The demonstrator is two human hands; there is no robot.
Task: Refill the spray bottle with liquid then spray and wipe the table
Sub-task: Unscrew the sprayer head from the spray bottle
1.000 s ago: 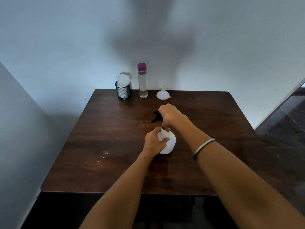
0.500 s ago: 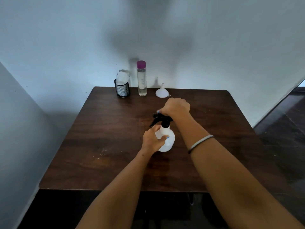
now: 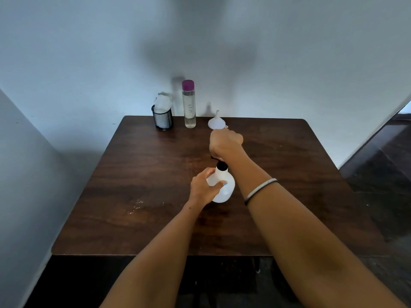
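Observation:
A round white spray bottle (image 3: 225, 187) stands upright near the middle of the dark wooden table (image 3: 138, 174). My left hand (image 3: 203, 188) grips its body from the left. My right hand (image 3: 224, 142) is curled over the black spray head (image 3: 222, 166), hiding most of it; only the black collar shows. At the back stand a clear bottle with a purple cap (image 3: 189, 104), holding clear liquid, and a white funnel (image 3: 216, 123) resting mouth down.
A black mesh cup (image 3: 162, 117) with white cloth or paper in it stands at the back left by the wall. Pale specks mark the table's left front. Walls close in the left and back; dark floor lies to the right.
My right hand has risen and moved toward the back of the table, over the spray head, which showed at its left before and is now mostly covered. The left hand keeps hold of the bottle.

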